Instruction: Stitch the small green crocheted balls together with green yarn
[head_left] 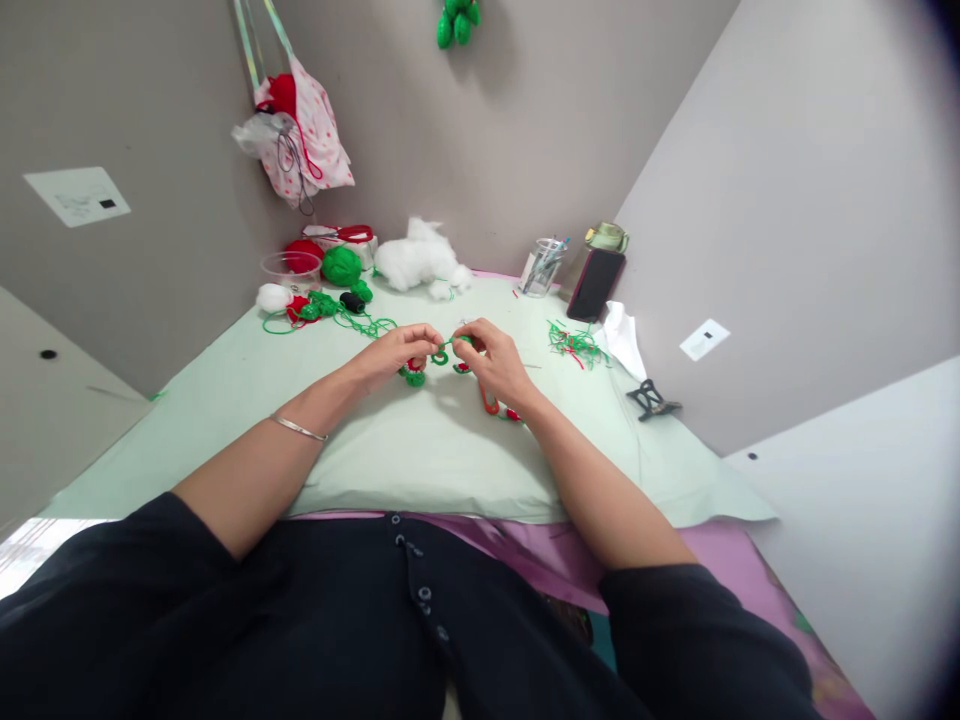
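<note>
My left hand (403, 355) is closed in a pinch on green yarn (448, 343), in the middle of the table. Facing it, my right hand (495, 362) pinches the same yarn, and a short stretch spans the gap between my fingertips. A small green loop of crochet (439, 357) hangs just under the left fingertips. Below that hand is a green and red crocheted bit (412, 377); another red and green bit (462, 368) shows under the right fingers. Whether these pieces are joined is too small to tell. Any hook or needle is hidden.
An orange looped handle (489, 400) lies by my right wrist. Yarn balls (341, 266), red scissors (352, 234) and white stuffing (420, 256) sit at the back left. Yarn scraps (576, 345), a cup of tools (541, 268), a phone (596, 285) and a black stand (652, 400) are rightward.
</note>
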